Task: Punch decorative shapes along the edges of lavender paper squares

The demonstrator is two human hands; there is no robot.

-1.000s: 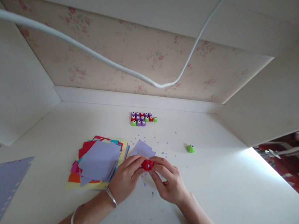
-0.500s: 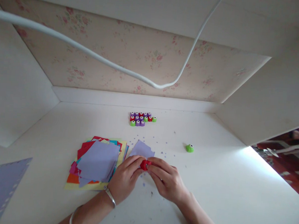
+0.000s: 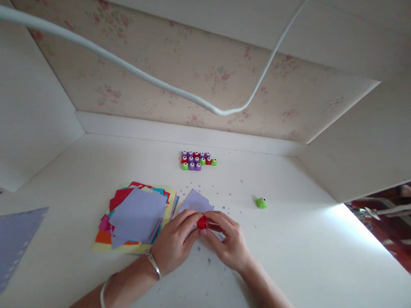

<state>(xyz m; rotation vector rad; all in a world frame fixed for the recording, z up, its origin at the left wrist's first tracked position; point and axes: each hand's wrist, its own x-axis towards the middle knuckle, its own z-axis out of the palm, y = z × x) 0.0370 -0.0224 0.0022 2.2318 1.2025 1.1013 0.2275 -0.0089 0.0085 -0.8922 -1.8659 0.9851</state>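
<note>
Between my two hands is a small red craft punch (image 3: 202, 222), held just above the table. The fingers of my left hand (image 3: 175, 235) close on its left side. From the right, my right hand (image 3: 229, 241) pinches it with thumb and fingertips. A purple paper piece (image 3: 195, 201) with a notched edge lies right behind the hands, partly covered by them. Tiny purple paper cut-outs (image 3: 224, 208) are scattered around it.
Left of my hands is a stack of coloured paper (image 3: 138, 215). A purple sheet with punched edges (image 3: 7, 249) lies at the far left. Rows of small punches (image 3: 196, 161) stand at the back. A green punch (image 3: 261, 203) sits to the right. A white cable (image 3: 224, 112) hangs in front.
The red punch has turned in my fingers, and its side now faces me. My right fingers have shifted their hold. The view has tilted slightly.
</note>
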